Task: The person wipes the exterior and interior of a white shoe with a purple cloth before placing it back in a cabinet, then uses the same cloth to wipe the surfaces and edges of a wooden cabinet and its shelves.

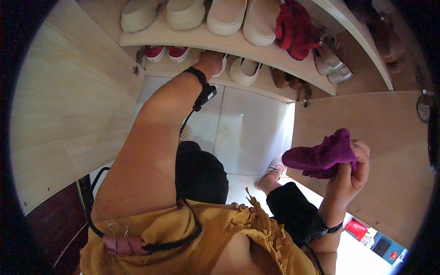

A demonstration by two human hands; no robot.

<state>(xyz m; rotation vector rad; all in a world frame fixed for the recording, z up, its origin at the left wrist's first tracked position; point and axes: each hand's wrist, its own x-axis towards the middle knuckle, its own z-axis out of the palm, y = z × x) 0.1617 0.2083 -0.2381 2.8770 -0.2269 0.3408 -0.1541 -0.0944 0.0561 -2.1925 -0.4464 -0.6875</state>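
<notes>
My left hand (pixel 210 62) reaches into the lower shelf of a wooden shoe cabinet, at a white shoe (pixel 222 66); its fingers are mostly hidden under the upper shelf, so its grip does not show. A second white shoe (pixel 244 73) with a dark strap stands just to the right. Out at the right, beside the cabinet door, my right hand (pixel 355 165) holds a bunched purple cloth (pixel 321 156) between thumb and fingers. A black strap with a small device circles my left wrist.
Pale clogs (pixel 227 20), a red cloth item (pixel 297 29) and silvery shoes (pixel 333 65) occupy the upper shelf (pixel 206 41). Red shoes (pixel 178 53) and brown shoes (pixel 282 78) stand below. Open doors flank me at left (pixel 75 113) and right (pixel 385 151). A black cable runs from my left wrist.
</notes>
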